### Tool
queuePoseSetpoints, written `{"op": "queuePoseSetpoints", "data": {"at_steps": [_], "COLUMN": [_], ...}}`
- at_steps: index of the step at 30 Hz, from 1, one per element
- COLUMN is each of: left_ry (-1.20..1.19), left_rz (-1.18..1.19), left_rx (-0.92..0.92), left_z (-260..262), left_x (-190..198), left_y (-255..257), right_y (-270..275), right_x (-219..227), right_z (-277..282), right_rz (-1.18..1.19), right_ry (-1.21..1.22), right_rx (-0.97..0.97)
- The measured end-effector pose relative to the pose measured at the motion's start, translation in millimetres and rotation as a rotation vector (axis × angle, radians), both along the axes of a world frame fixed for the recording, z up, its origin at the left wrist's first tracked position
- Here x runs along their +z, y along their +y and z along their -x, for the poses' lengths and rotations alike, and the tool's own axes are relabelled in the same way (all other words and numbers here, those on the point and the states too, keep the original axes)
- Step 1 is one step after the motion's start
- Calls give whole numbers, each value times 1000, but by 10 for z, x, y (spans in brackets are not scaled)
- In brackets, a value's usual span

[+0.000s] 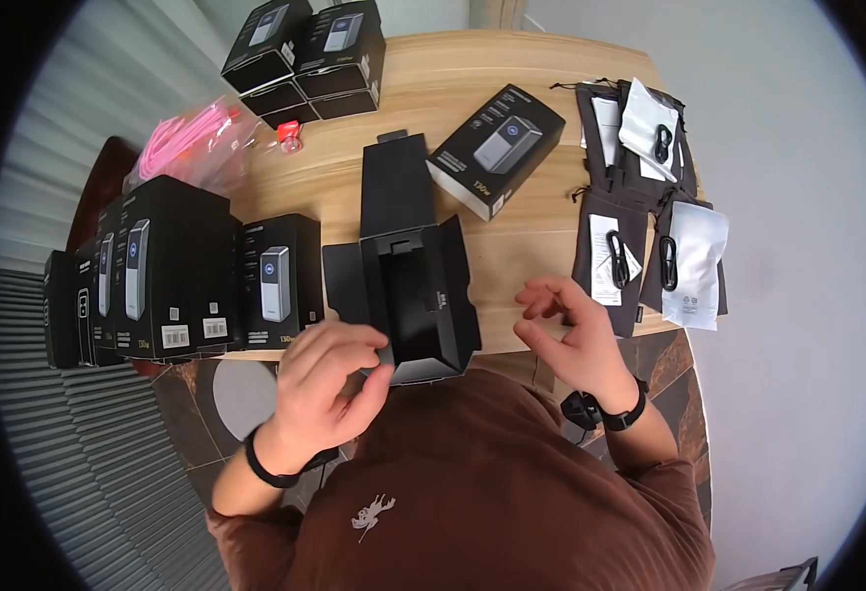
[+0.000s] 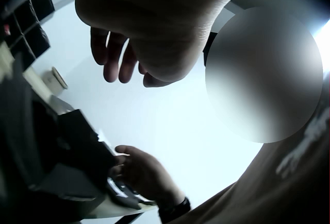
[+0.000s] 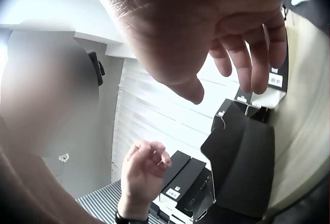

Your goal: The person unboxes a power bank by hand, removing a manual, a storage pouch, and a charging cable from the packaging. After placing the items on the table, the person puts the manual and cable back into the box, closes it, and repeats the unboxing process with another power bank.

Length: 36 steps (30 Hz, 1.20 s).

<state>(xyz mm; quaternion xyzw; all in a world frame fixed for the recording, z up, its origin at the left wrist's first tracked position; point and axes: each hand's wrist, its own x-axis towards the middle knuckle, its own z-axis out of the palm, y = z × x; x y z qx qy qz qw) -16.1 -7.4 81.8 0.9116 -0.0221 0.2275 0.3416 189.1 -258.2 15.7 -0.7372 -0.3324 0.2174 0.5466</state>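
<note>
An unfolded black box lies at the table's front edge with its long lid flap pointing away and side flaps spread; its inside looks dark, with no item visible. My left hand hovers at its near left corner, fingers loosely bent and holding nothing; whether a fingertip touches the flap I cannot tell. To the right of the box, my right hand is raised above the table edge, fingers relaxed and apart from the box. The right wrist view shows the right hand above the black flap.
A closed box lies behind the unfolded one. Upright boxes line the left, beside a bag of pink items. Stacked boxes stand at the back. Dark pouches with cables and white packets are at the right.
</note>
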Motion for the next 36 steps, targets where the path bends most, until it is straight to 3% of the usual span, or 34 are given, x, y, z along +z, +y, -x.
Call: {"op": "queuePoseSetpoints", "data": {"at_steps": [3,8,11,15,19,22,25,26,29,30,33,34,36], "left_ry": [-128,-33,-68,-73,-43,63,99,121,108,114,122,118,130], "left_rz": [-123,5,227,317,212,166,-165,-159,-161,-168,-183,-178,-154], "left_rx": [192,334,275,145,8,-156,-115,-109,-122,-112,-103,-113,-132], "left_z": [243,513,487,465,358,223,124,140,204,226,307,331,366], "left_x": [-383,-994,-1173,-1195,-1171,-1088,-976,-1001,-1058,-1050,-1030,-1049,-1025], "left_y": [59,127,134,143,195,210,188,201,263,263,290,312,354], "right_y": [243,590,743,866,932,962,965,948,917,933,1236,1345,1544], "right_x": [-78,58,93,28,-32,-53,-84,-90,-263,-379,-448,-421,-216], "right_z": [85,267,393,477,494,510,466,435,272,175,26,-39,-64], "right_rz": [-25,20,25,19,71,36,4,-4,-128,-63,-28,-43,-78], "right_ry": [20,21,-162,-352,-463,-346,-166,-97,-12,-69,156,420,559], "right_rx": [42,90,94,106,157,196,288,325,188,78,-97,-45,-25]}}
